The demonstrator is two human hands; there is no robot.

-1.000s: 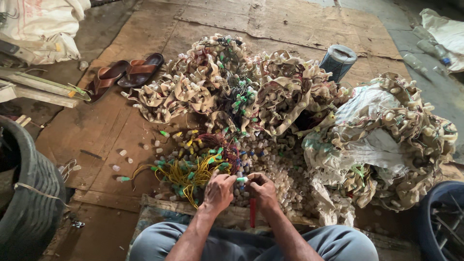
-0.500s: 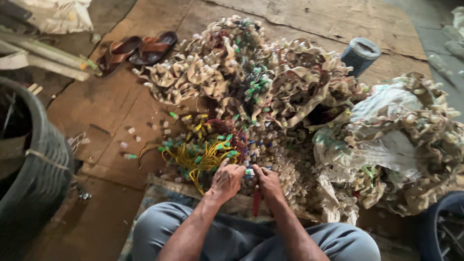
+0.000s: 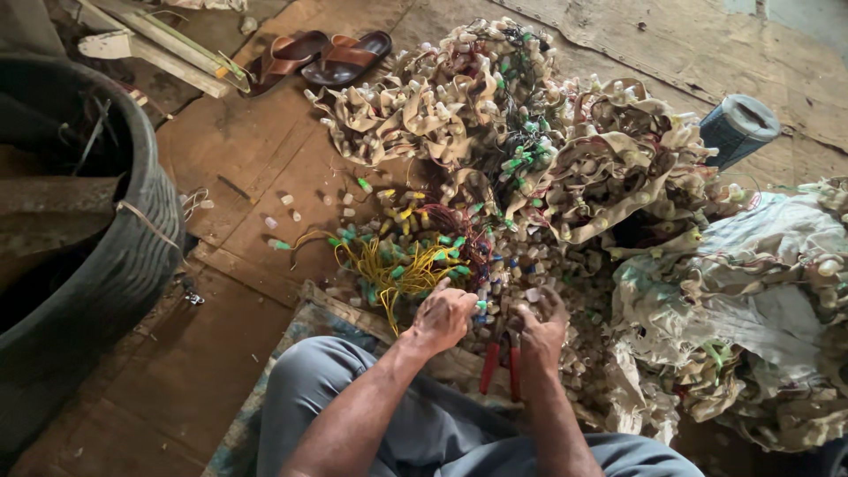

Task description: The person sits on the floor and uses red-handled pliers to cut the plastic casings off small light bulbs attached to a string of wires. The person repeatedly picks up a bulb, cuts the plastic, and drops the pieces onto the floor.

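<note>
Your left hand (image 3: 444, 316) pinches a small green-capped connector (image 3: 480, 306); your right hand (image 3: 541, 325), half-curled, cups pale plastic caps (image 3: 531, 295) just right of it at lower centre.

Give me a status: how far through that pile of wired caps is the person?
Done: a small heap of loose yellow wires and scattered small plastic caps lies on the wooden floor. In hand: left hand and right hand work one piece above red-handled pliers. Left: the large tangled beige pile, most of it.
</note>
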